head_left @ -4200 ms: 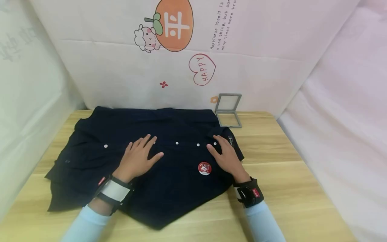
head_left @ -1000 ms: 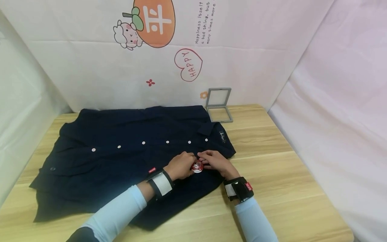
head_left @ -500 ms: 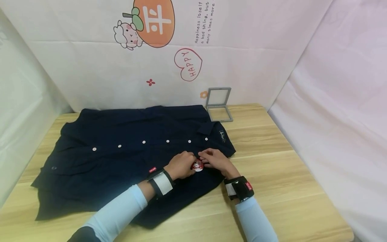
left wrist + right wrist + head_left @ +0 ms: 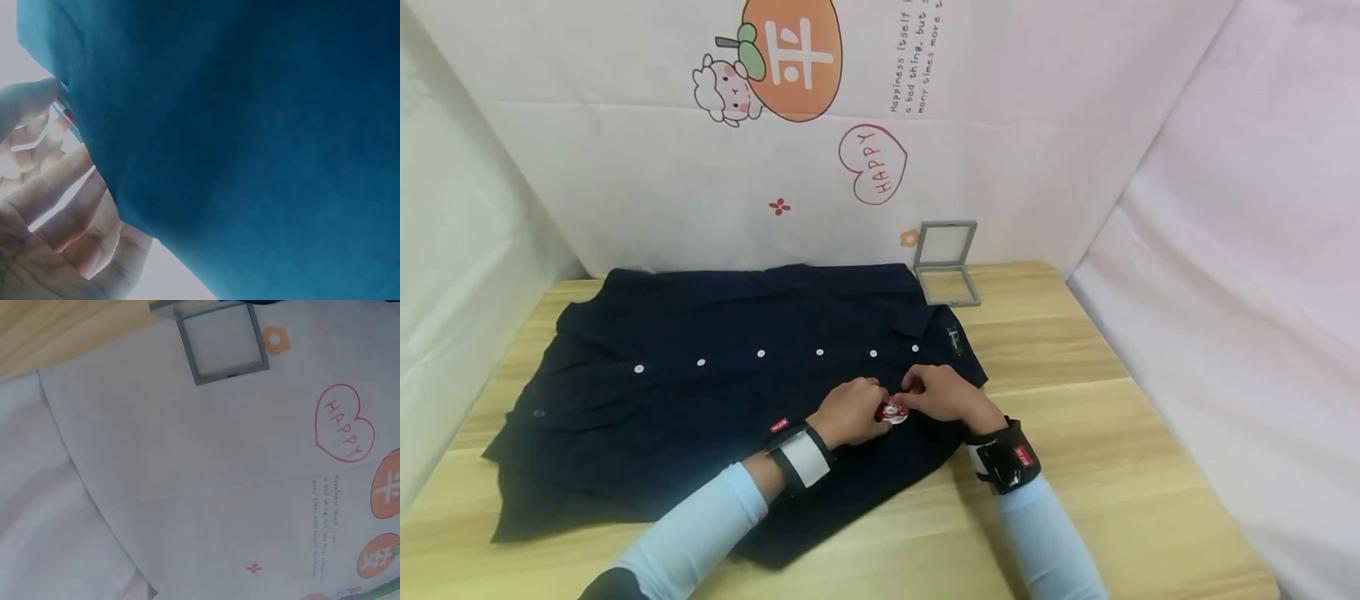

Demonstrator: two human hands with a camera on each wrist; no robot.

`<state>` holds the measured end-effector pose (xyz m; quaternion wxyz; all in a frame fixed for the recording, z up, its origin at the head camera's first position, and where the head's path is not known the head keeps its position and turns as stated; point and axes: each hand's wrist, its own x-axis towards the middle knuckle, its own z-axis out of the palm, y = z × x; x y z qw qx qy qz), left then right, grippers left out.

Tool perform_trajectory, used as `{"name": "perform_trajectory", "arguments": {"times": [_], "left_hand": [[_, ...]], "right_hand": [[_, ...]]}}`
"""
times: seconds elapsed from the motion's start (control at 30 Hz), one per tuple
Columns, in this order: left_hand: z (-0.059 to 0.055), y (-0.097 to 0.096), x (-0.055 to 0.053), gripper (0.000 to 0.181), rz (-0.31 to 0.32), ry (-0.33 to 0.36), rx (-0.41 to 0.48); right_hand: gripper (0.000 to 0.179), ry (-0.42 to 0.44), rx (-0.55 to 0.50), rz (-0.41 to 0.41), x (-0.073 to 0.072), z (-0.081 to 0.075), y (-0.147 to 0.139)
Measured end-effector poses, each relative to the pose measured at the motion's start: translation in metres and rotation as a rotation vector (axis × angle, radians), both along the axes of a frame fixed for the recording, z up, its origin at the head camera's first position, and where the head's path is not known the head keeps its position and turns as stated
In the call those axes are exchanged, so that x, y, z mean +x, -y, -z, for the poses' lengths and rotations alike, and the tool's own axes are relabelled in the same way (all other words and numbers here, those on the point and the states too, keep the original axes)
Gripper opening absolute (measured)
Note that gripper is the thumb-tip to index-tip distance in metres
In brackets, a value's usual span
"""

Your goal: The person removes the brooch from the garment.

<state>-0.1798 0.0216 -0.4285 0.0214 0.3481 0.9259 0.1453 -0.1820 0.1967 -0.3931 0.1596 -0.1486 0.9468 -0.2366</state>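
Observation:
A dark navy shirt (image 4: 700, 325) with white buttons lies spread out on the wooden table. On its near chest side sits a round red-and-white button badge (image 4: 895, 413), partly covered by fingers. From the left, my left hand (image 4: 852, 412) grips the badge's edge with bent fingers. In the left wrist view that hand's fingers (image 4: 69, 206) lie against the cloth, where a sliver of red shows beside the thumb. My right hand (image 4: 943, 393) pinches the badge's right upper edge between thumb and curled fingers. The badge's back is hidden.
A grey square case (image 4: 947, 265) with clear panels stands open behind the collar. Printed white cloth (image 4: 1000, 167) hangs at the back, and white cloth also closes off both sides. Bare wooden tabletop (image 4: 1075, 433) extends to the right.
Earlier both hands lay spread on the shirt; they have since come together at the badge. In the last half second the right hand has shifted slightly, its fingers more curled over the badge.

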Motion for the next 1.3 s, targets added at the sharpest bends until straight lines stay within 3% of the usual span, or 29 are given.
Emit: {"name": "perform_trajectory", "arguments": {"times": [0.27, 0.6, 0.93, 1.3], "left_hand": [[0.006, -0.002, 0.006, 0.015, 0.001, 0.025, 0.111], [0.011, 0.002, 0.013, 0.015, -0.039, 0.118, 0.112], [-0.006, -0.001, -0.002, 0.019, -0.132, 0.207, 0.198], [-0.010, 0.002, -0.008, 0.023, -0.194, 0.258, 0.219]], "right_hand": [[0.011, 0.017, -0.004, -0.069, 0.008, 0.011, 0.005], [0.016, 0.006, 0.053, -0.099, 0.014, 0.028, 0.011], [0.019, -0.028, 0.046, -0.094, -0.001, 0.026, 0.008], [0.026, -0.068, -0.006, -0.141, -0.008, 0.024, 0.009]]}}
